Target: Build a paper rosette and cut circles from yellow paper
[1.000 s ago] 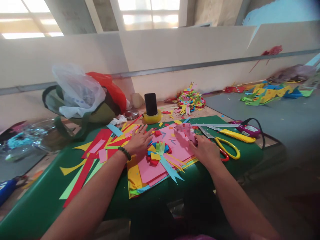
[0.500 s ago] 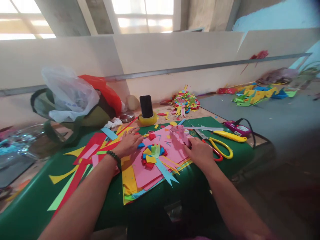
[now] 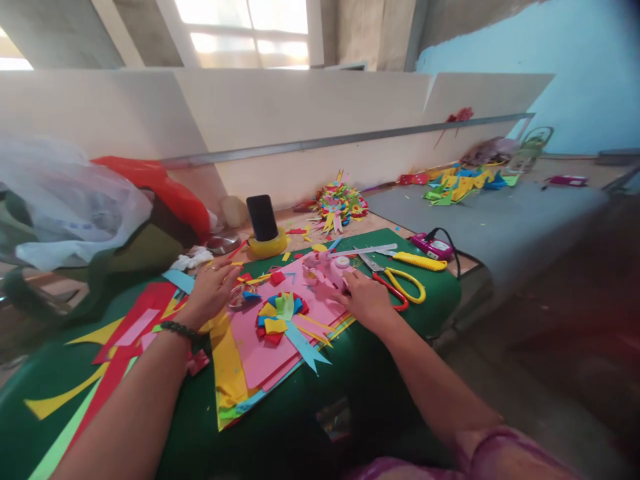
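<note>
A paper rosette (image 3: 283, 317) of red, blue, yellow and green loops, with blue and pink tails, lies on a stack of pink paper sheets (image 3: 260, 363). My left hand (image 3: 214, 288) is over the left side of the stack, fingers stretched and holding nothing visible. Beside its fingertips lies a clear ring-shaped item (image 3: 243, 297) with a blue scrap at it. My right hand (image 3: 367, 301) is at the stack's right side, fingers extended near a pink object (image 3: 323, 267) with a small white roll (image 3: 343, 262). Whether the fingertips touch it is unclear.
Scissors (image 3: 400, 283), a yellow cutter (image 3: 420, 261) and a ruler (image 3: 367, 250) lie right on the green cover. Paper strips (image 3: 127, 327) spread left. Behind stand a phone (image 3: 262, 217) in a yellow tape roll (image 3: 269, 247), finished rosettes (image 3: 340, 203) and bags (image 3: 165, 193).
The view has turned right, so everything sits further left. My left hand has drawn back, uncovering the clear ring-shaped item. My right hand's fingers have eased off the pink object.
</note>
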### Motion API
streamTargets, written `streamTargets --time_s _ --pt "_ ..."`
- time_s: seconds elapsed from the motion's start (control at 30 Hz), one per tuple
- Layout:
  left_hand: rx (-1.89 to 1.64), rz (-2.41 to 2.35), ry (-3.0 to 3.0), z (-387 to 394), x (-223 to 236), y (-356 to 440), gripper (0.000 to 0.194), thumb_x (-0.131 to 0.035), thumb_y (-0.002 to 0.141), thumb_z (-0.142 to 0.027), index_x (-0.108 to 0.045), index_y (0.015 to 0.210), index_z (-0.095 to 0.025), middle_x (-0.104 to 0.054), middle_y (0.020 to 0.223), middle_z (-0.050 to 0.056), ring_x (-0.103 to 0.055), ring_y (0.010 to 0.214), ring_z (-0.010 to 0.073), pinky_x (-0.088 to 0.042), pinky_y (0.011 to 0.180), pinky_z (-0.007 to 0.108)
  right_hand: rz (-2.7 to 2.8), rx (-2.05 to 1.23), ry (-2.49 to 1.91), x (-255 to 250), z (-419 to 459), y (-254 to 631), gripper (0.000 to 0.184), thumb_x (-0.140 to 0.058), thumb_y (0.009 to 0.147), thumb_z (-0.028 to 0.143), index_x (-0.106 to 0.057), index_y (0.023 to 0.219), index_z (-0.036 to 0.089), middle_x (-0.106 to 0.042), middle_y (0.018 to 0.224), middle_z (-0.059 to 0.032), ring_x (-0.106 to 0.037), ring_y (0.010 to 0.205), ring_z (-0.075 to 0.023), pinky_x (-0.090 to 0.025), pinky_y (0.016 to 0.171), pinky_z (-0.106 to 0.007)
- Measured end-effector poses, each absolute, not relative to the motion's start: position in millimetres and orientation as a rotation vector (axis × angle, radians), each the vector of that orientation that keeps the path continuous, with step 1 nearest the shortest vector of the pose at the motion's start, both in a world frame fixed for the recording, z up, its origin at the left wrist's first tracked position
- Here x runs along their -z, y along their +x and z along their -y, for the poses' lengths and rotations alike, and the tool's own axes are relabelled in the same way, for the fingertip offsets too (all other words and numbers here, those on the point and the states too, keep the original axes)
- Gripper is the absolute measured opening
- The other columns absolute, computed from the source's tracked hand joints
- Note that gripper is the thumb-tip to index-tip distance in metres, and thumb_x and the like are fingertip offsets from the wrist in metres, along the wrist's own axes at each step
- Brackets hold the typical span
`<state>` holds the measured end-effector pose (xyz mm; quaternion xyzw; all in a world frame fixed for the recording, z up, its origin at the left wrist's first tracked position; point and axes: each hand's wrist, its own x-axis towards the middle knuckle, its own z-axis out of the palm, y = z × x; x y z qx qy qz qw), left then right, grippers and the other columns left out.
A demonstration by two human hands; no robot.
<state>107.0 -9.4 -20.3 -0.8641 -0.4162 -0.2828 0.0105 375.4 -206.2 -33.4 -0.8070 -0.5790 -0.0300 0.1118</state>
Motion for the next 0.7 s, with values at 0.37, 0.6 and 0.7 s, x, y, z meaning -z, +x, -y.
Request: streamTargets --time_s 0.37,0.6,0.7 --pt "1.004 1.173 -2.751 14 12 109 0.044 -0.034 0.088 -0.048 -0.069 0.087 -0.021 -0.071 0.103 0.011 -0.063 0.103 0.0332 -0.047 0.096 0.048 1.792 0.080 -2.195 -31 164 458 0.024 -0.058 0.088 0.022 -0.073 0.107 0.022 -0.074 0.109 -0.0077 -0.066 0.104 -0.0234 -0.044 0.078 -0.027" --pt "0.908 1.392 -2.730 31 1 108 0.042 -0.041 0.083 -0.050 -0.068 0.088 -0.018 -0.073 0.092 0.010 -0.065 0.086 0.0259 -0.049 0.078 0.036 1.959 -0.237 -2.032 2 80 455 0.022 -0.074 0.072 0.023 -0.077 0.091 0.012 -0.076 0.084 -0.0070 -0.066 0.077 -0.0207 -0.042 0.062 -0.023" --pt "0.911 1.431 -2.754 36 -1 108 0.039 -0.044 0.083 -0.047 -0.068 0.089 -0.017 -0.074 0.090 0.009 -0.064 0.079 0.0230 -0.048 0.070 0.032 1.911 -0.317 -1.965 8 74 460 0.013 -0.069 0.074 0.022 -0.076 0.078 0.012 -0.071 0.068 -0.0027 -0.061 0.065 -0.0162 -0.038 0.057 -0.022"
